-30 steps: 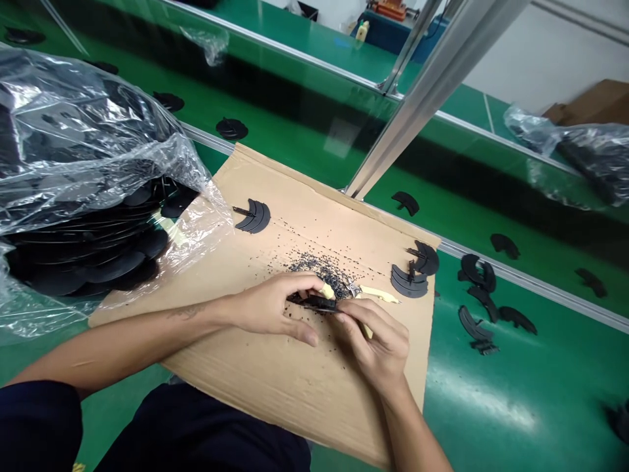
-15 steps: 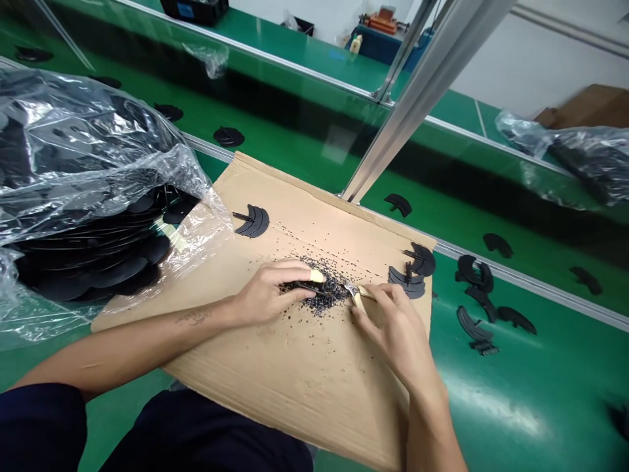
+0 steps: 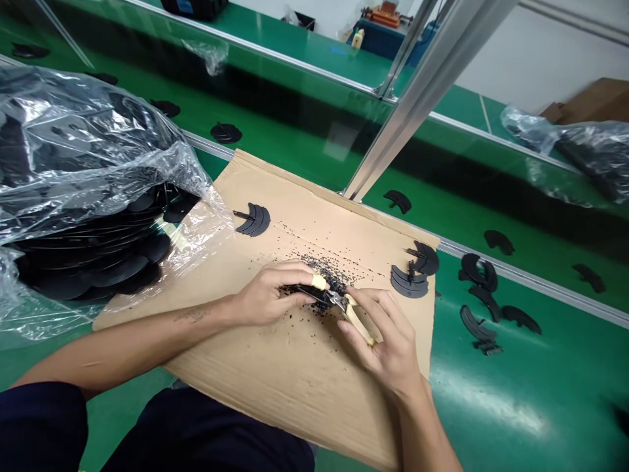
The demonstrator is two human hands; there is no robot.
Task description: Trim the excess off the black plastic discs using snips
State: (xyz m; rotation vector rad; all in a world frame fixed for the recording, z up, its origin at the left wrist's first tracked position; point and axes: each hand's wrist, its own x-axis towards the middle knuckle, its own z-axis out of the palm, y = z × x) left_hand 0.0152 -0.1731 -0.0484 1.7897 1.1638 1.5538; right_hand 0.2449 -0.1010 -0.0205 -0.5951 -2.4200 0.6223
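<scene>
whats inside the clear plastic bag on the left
The clear plastic bag holds a stack of flat black rounded pieces, showing best along its lower side. Higher up, creased plastic and glare cover them, so how many there are cannot be seen.

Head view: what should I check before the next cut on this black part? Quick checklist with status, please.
Left hand on the black plastic part: ok, held between thumb and fingers.
Right hand on the yellow-handled cutters: ok, handles held in the fingers.
Cutter tips seated on the part: cannot tell, the spot is crowded and small.
Fingertip clearance: not ok, the tips sit close to the yellow fingertip wrap.
Black crumbs on the cardboard sheet: not ok, scattered around the work.
Clear plastic bag: ok, apart from both hands.
</scene>
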